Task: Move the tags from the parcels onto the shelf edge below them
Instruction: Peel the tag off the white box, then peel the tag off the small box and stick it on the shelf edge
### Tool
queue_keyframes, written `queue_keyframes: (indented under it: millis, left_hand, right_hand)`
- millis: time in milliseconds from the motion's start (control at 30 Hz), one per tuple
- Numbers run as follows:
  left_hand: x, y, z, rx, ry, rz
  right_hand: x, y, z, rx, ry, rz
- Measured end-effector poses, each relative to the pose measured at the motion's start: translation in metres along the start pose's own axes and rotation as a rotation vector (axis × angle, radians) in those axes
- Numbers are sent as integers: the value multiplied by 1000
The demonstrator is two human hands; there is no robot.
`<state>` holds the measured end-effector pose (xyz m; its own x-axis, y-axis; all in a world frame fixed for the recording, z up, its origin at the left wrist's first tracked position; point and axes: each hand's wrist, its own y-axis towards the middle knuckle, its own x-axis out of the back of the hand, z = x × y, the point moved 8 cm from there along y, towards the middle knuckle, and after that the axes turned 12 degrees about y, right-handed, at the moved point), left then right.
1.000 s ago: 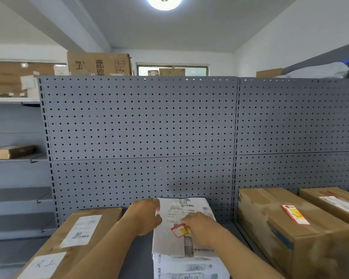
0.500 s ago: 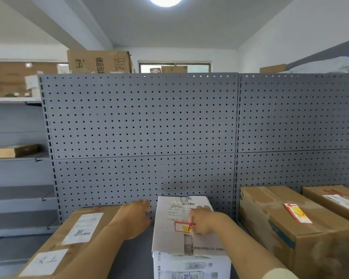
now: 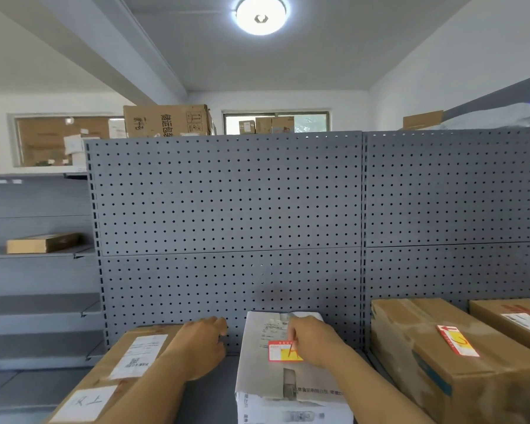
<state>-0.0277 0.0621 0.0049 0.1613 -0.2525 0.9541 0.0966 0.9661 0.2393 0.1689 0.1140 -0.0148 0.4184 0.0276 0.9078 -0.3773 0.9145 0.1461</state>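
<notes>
Four parcels sat along the grey shelf in front of the pegboard back panel point(image 3: 227, 194). White parcel point(image 3: 276, 371) in the middle carried a red-and-yellow tag point(image 3: 283, 351) flat on its top face, toward the right of it. Right hand point(image 3: 314, 342) lay over the tag's right end, fingertips pressing or pinching at it; whether the fingers had actually closed on the tag could not be made out. Left hand point(image 3: 201, 347) hung in the gap between the white parcel and the brown parcel on the left point(image 3: 104, 381), fingers loosely curled, holding nothing, reaching toward the panel. Brown parcel on the right point(image 3: 435, 362) bore a second red-and-yellow tag point(image 3: 457, 340), stuck on its top, untouched. Far-right parcel point(image 3: 514, 322) only partly in frame. Shelf edge below the parcels out of view.
</notes>
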Motion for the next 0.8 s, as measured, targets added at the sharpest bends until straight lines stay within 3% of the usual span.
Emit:
queue_keyframes:
  millis: [267, 800]
  left_hand:
    - [18, -44, 54, 62, 96, 18]
    - [-22, -131, 168, 32, -45, 78]
  right_hand:
    - [-6, -8, 65, 87, 104, -15]
    - [-92, -36, 216, 149, 170, -10]
